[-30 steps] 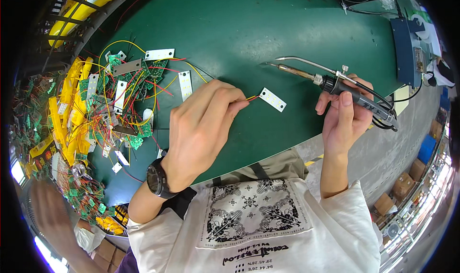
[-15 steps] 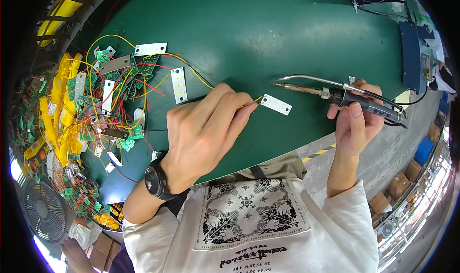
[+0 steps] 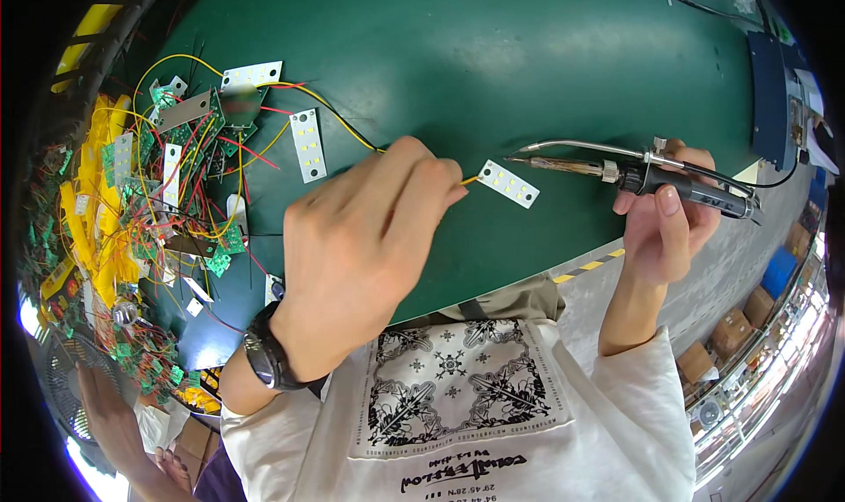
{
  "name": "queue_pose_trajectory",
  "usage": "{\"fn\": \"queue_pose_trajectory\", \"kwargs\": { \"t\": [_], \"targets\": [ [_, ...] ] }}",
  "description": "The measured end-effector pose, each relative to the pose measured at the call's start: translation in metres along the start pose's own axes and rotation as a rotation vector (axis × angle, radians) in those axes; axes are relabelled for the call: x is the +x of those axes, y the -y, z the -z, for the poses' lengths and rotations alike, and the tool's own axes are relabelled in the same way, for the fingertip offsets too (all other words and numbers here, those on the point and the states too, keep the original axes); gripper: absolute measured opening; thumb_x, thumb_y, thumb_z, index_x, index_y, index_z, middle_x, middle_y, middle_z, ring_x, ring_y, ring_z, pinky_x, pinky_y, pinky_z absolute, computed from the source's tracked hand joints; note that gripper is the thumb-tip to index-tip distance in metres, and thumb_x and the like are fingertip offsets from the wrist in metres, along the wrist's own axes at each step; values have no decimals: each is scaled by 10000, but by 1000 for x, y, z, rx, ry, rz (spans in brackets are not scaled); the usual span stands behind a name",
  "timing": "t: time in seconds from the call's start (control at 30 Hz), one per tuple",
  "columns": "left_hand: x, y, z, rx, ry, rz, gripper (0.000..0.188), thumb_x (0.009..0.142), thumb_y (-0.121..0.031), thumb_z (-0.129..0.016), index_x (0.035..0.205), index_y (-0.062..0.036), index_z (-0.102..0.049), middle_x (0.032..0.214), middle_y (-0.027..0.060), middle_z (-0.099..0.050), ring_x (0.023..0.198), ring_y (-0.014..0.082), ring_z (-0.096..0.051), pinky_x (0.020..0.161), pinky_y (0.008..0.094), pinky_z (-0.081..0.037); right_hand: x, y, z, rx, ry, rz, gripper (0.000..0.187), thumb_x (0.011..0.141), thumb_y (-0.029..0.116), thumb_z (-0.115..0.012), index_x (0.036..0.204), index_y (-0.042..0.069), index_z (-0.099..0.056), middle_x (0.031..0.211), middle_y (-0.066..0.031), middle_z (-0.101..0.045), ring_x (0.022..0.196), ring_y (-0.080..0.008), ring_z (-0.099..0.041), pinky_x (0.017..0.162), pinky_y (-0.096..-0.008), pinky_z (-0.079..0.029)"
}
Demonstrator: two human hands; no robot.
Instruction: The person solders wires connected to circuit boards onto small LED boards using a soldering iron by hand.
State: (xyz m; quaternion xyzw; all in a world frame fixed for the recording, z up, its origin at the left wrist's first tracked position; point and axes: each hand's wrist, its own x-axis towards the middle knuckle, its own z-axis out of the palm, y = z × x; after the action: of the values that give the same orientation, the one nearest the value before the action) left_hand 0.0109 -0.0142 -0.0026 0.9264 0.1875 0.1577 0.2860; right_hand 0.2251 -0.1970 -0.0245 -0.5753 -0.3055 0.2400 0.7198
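Observation:
My left hand (image 3: 356, 238), a dark watch on its wrist, is closed in a pinch on a yellow wire (image 3: 471, 180). That wire runs to a small white LED board (image 3: 509, 184) held just off the fingertips; whether it touches the table cannot be told. My right hand (image 3: 662, 238) grips a soldering iron (image 3: 656, 181) with a thin metal tube along its top. The iron's tip points left, just above the LED board and seemingly apart from it. Left of my left hand lies another white LED board (image 3: 308, 145), near a yellow and black wire.
A tangled pile of green circuit boards (image 3: 216, 136), white boards and coloured wires covers the green table's (image 3: 440, 70) left side. Yellow bundles (image 3: 106, 203) lie beyond it. A blue box (image 3: 771, 106) stands at the right edge. Another person's arm (image 3: 114, 418) shows at lower left, near a fan.
The view has shifted a little, with the pile now farther left. The iron's tip sits slightly closer to the board. The other person's arm has risen in front of the fan.

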Motion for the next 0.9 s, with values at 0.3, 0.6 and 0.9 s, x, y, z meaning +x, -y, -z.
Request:
{"fn": "queue_pose_trajectory", "kwargs": {
  "t": [0.3, 0.6, 0.9],
  "targets": [
    [4, -12, -5, -173, -45, 220, 130, 920, -28, -769, 963, -42, -648, 885, 81, -657, 669, 284, -659, 573, 396, -506, 0, 1, 0, 4, -12, -15, 311, 949, 50, -745, 1174, -114, -607, 912, -172, -651, 640, -233, -682, 551, -329, -565],
    [0, -5, -15, -174, -117, 98, 166, 867, -23, -828, 959, -39, -692, 862, 53, -694, 583, 212, -643, 513, 336, -476, -2, 0, 1, 10, -23, -40, 322, 941, 51, -763, 1179, -96, -604, 943, -177, -670, 656, -223, -689, 569, -327, -576],
    [-2, 0, -21, -116, -154, 19, 182, 841, -16, -829, 943, -49, -681, 858, 41, -676, 567, 198, -618, 509, 333, -467, -2, -1, 5, -63, 28, -14, 348, 918, 56, -781, 1166, -119, -609, 950, -172, -654, 664, -221, -689, 585, -317, -586]
  ]
}}
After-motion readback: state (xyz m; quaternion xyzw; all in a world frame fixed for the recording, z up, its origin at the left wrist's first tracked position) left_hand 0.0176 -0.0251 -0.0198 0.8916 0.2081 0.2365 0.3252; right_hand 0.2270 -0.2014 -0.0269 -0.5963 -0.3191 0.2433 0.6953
